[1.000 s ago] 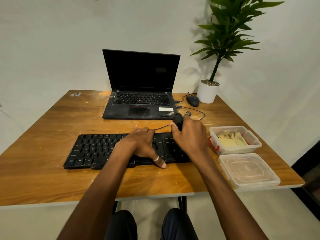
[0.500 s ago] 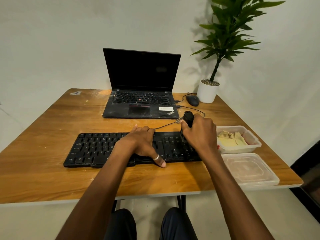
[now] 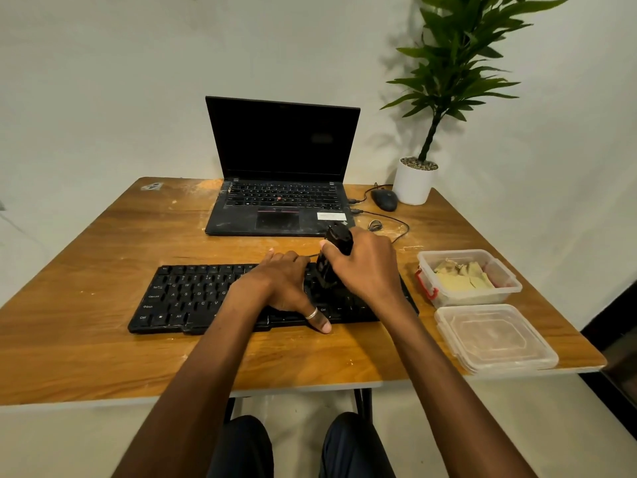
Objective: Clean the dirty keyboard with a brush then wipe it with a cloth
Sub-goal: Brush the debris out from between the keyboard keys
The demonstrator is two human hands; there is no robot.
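The black keyboard lies across the near middle of the worktop, in front of the open laptop. The left hand rests flat on its middle keys, fingers straight and together, thumb hooked over the near edge. The right hand is clamped round a dark brush, which stands nearly upright with its lower end down on the right-hand keys; the bristles themselves are too dark to make out.

Several things could go wrong from here. Bearing down hard on so steep a brush might lift or pop a keycap, or drive the grit deeper between keys instead of sweeping it out. If the left hand eases off, a sideways stroke would likely slide the whole keyboard along the worktop. The left hand also covers the centre keys, so that patch may be missed unless it shifts. A wide sweep to the right could flick dust into the open container just beside the keyboard, soiling what looks like the cloth meant for wiping. A thin cable runs close behind the right hand and might snag on a backward stroke
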